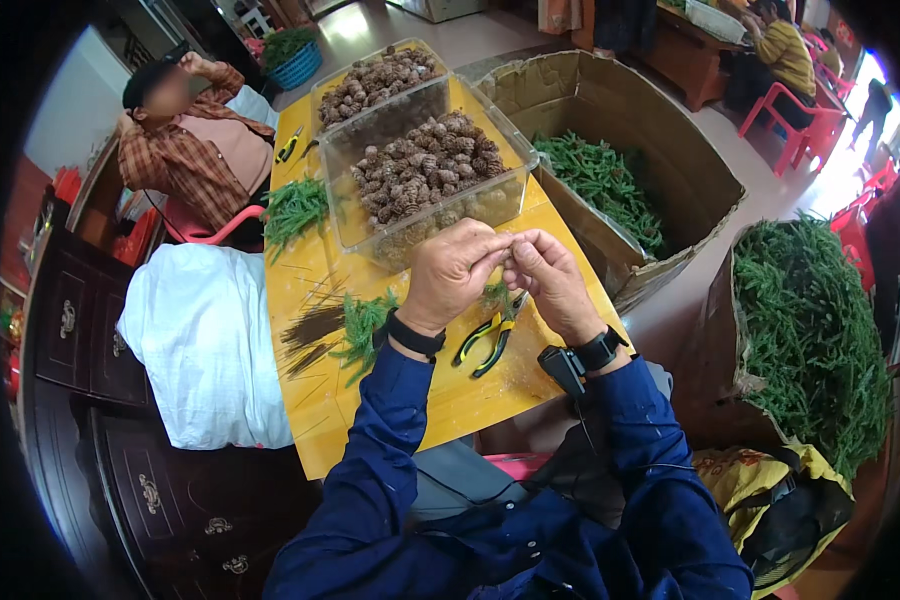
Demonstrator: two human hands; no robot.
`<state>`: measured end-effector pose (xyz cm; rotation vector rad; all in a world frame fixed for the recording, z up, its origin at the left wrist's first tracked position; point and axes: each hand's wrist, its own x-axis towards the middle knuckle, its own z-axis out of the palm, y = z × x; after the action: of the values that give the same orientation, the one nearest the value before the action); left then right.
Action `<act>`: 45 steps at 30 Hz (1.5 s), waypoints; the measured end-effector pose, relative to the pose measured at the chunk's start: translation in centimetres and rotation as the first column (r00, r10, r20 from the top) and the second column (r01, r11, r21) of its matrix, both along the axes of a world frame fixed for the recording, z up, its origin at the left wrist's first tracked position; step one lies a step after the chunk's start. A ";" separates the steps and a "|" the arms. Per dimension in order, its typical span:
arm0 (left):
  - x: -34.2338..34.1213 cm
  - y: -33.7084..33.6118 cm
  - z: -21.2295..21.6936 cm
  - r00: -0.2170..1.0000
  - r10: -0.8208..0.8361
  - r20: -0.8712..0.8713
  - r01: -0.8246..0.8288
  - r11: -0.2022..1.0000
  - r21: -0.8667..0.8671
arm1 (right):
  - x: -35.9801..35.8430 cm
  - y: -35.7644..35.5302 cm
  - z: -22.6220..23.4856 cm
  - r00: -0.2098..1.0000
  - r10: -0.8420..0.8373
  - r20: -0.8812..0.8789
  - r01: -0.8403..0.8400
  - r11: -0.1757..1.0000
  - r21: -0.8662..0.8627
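Note:
Over the yellow table [320,420], my left hand [455,270] and my right hand [555,280] meet with fingertips pinched together. Something small and brownish may be between them, but the fingers hide what it is. Just below the hands lie pliers [488,340] with yellow-and-black handles, their jaws partly hidden. A green artificial sprig [362,330] rests by my left wrist, beside a bundle of thin dark wires [315,325]. Beyond my hands stands a clear plastic bin [345,215] holding many small pinecones [430,165].
A second clear bin [440,60] of pinecones stands behind. More greenery [295,210] and a yellow-handled tool [289,145] lie at the table's left. Cardboard boxes [690,220] of green sprigs stand right. A white sack [205,340] is left; a seated person [205,145] is far left.

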<state>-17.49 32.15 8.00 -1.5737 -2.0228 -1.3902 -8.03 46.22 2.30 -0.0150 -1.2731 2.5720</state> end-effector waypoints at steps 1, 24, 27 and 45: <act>0.2 0.0 0.1 1.000 -0.001 0.020 0.001 1.000 0.019 | 0.0 0.0 0.0 1.000 -0.010 -0.019 0.010 1.000 0.006; -11.7 2.6 6.3 0.936 0.261 -0.237 -0.350 0.772 -0.531 | 0.9 1.5 1.5 0.990 -0.123 0.063 0.114 0.985 0.129; -14.4 4.7 4.3 0.930 0.179 -0.321 -0.362 0.600 -0.713 | 0.9 1.9 1.5 0.991 -0.125 0.055 0.119 0.988 0.094; -0.7 0.0 2.8 0.969 0.225 -0.100 -0.227 0.661 -0.715 | 1.1 4.4 1.2 0.967 -0.241 0.085 0.247 0.967 -0.067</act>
<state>-18.16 32.13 10.82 -1.4519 -2.8551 -0.4741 -6.94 50.57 3.53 -0.2706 -1.1178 2.4250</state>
